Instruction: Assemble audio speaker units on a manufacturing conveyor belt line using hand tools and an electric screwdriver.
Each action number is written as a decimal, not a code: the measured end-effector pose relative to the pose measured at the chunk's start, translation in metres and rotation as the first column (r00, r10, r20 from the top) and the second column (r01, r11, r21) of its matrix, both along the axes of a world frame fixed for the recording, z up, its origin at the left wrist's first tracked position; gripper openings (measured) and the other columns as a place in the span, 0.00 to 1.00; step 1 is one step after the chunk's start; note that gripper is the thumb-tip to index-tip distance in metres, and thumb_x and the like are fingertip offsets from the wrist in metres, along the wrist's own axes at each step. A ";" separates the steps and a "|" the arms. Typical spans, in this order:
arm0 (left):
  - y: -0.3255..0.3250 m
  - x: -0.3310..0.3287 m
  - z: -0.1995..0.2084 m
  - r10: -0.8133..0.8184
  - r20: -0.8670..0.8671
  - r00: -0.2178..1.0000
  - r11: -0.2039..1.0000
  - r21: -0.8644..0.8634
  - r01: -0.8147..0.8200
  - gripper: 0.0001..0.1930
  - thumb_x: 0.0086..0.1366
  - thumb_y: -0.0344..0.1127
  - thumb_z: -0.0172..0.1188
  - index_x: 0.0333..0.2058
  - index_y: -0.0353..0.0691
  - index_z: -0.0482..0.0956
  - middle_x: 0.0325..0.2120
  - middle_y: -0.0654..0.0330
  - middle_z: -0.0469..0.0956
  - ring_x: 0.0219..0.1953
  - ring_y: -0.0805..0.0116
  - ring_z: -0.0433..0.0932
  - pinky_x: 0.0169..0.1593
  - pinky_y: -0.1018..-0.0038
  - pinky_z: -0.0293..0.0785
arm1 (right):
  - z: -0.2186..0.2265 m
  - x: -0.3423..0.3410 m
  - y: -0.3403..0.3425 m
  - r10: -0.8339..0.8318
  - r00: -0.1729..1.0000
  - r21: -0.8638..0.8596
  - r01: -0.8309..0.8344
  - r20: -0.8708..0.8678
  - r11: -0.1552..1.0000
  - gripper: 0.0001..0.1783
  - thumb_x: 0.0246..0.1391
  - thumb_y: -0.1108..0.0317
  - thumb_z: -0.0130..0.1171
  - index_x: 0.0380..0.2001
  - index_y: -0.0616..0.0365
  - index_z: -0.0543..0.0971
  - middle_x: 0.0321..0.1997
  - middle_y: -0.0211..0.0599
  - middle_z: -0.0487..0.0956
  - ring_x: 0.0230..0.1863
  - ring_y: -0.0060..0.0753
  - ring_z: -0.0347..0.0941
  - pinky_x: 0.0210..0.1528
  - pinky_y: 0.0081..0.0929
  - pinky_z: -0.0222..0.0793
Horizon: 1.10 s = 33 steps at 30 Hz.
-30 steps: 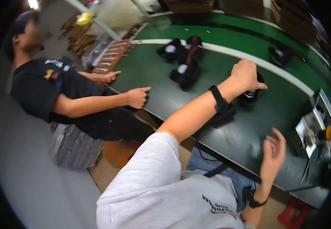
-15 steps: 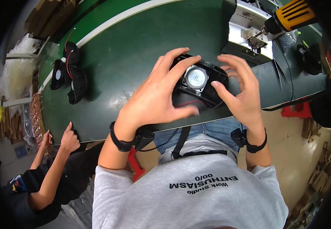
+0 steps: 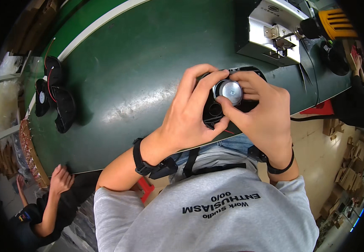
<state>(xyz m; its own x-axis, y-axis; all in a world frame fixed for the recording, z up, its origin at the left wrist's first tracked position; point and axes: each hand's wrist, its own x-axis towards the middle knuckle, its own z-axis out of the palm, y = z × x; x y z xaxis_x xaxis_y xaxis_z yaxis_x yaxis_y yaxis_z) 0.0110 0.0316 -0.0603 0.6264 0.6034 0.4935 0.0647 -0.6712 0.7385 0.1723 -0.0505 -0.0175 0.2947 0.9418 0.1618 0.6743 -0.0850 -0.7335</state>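
Note:
A black plastic speaker housing (image 3: 212,115) sits at the near edge of the green table, between my hands. My left hand (image 3: 190,107) is closed around its left side, fingertips at the far rim and thumb at the near end. With thumb and fingers, my right hand (image 3: 267,103) grips a round silver speaker driver (image 3: 231,90) by its sides. The driver is over the housing, and a round opening shows beside it. Whether the driver touches the housing cannot be made out. A bit of red wire (image 3: 229,131) shows below my left thumb.
A metal fixture box (image 3: 270,35) stands at the back right, with a yellow-and-black power tool (image 3: 335,24) beside it. Several black speaker parts (image 3: 63,107) with red wires lie at the left. A co-worker's hand (image 3: 61,179) rests by the table's left corner.
My right hand, open before, has closed on the speaker driver. My left hand has closed round the housing. The driver now appears shifted and raised in the housing.

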 end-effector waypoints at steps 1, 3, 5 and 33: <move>0.002 0.000 -0.002 -0.037 0.038 0.999 0.999 0.006 0.037 0.39 0.45 0.23 0.73 0.60 0.36 0.73 0.52 0.47 0.69 0.51 0.48 0.74 0.51 0.62 0.77 | 0.000 -0.001 0.000 -0.015 0.998 0.038 0.013 0.057 0.999 0.19 0.45 0.64 0.77 0.40 0.58 0.83 0.25 0.41 0.83 0.23 0.41 0.82 0.26 0.32 0.75; 0.003 -0.001 -0.005 -0.014 0.037 0.999 1.000 0.013 0.014 0.37 0.45 0.25 0.72 0.59 0.34 0.74 0.52 0.47 0.70 0.52 0.50 0.76 0.52 0.63 0.78 | -0.006 -0.003 0.001 -0.026 0.996 0.080 0.019 0.085 0.997 0.20 0.44 0.64 0.77 0.40 0.58 0.84 0.25 0.41 0.83 0.24 0.39 0.82 0.26 0.31 0.75; 0.003 -0.001 -0.007 0.008 0.036 0.999 1.000 0.022 -0.009 0.35 0.46 0.26 0.71 0.57 0.32 0.75 0.51 0.46 0.72 0.52 0.51 0.77 0.53 0.64 0.79 | -0.008 -0.005 0.001 -0.039 0.993 0.123 0.025 0.112 0.992 0.20 0.43 0.64 0.78 0.40 0.58 0.85 0.26 0.40 0.84 0.24 0.37 0.82 0.26 0.29 0.75; 0.023 -0.071 0.019 -0.044 -0.078 0.996 0.969 -0.245 0.023 0.49 0.55 0.67 0.70 0.65 0.35 0.70 0.63 0.48 0.70 0.62 0.50 0.74 0.60 0.58 0.73 | 0.026 0.012 0.010 0.072 0.725 0.248 0.139 -0.685 0.959 0.15 0.59 0.68 0.72 0.41 0.70 0.81 0.31 0.39 0.86 0.32 0.22 0.83 0.37 0.17 0.78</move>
<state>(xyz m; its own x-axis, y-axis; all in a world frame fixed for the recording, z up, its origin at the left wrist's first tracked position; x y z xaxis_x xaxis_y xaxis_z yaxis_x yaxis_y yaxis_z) -0.0602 0.0542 -0.0414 0.6806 0.6770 0.2801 0.1125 -0.4744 0.8731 0.1845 -0.0407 0.0083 0.4539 0.8796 0.1426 -0.0172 0.1687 -0.9855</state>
